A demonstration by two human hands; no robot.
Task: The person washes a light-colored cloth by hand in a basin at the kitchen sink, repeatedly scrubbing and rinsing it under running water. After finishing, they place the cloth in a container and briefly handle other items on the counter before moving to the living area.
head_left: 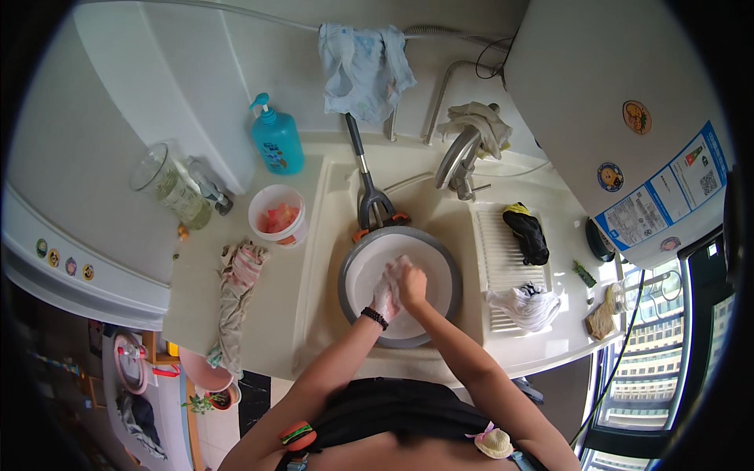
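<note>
A white basin with a grey rim stands in the cream sink, with whitish water inside. Over it my two hands meet. My left hand, covered in suds and with a dark bead bracelet at the wrist, is pressed against something pale and foamy; whether this is cloth or only lather I cannot tell. My right hand is curled with its fingers bent, close against the left one. Behind the basin, a grey-handled tool with an orange-edged head leans in the sink.
Left counter: blue pump bottle, white tub, glass vase, twisted cloth. On the right ribbed board lie a black sock-like item and white fabric. A cloth-draped faucet stands behind; a white appliance overhangs the right.
</note>
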